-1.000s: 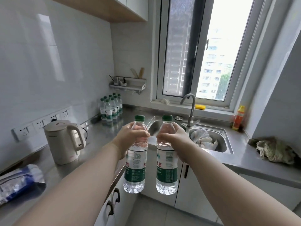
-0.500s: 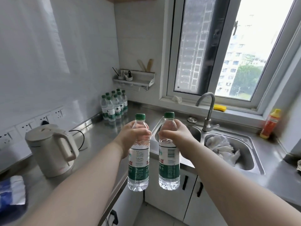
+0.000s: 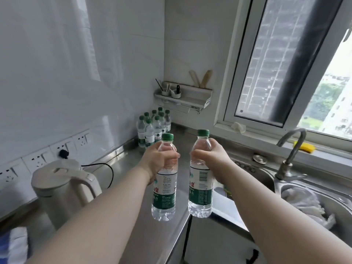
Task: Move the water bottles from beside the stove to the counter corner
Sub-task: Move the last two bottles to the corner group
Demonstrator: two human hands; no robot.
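Two water bottles were held upright above the steel counter (image 3: 122, 168) at the centre of the frame; the left bottle (image 3: 164, 180) was gripped by the left hand (image 3: 158, 161), its fingers (image 3: 172, 156) wrapped closed around the shoulder just below the green cap; the right bottle (image 3: 201, 174) was gripped the same way by the right hand (image 3: 211, 159), fingers curled shut about the upper body. The two bottles were carried side by side, near each other but apart, their bases clear of the counter edge.

The counter corner lay in the upper middle of the frame, where a cluster of bottles (image 3: 154, 124) was already stood against the wall beneath a small wall shelf (image 3: 190, 98). The step in hand was judged to be the carry toward that cluster. It would be done well if both bottles were kept vertical and lowered just beside the nearest standing ones, on bare steel; the kettle (image 3: 62, 191) at lower left and its cord (image 3: 106, 168) should be passed well clear; the tightly grouped bottles could be toppled if nudged, so the bases should be set flat before the fingers are loosened; the sink (image 3: 266, 176) at right was not to be approached.
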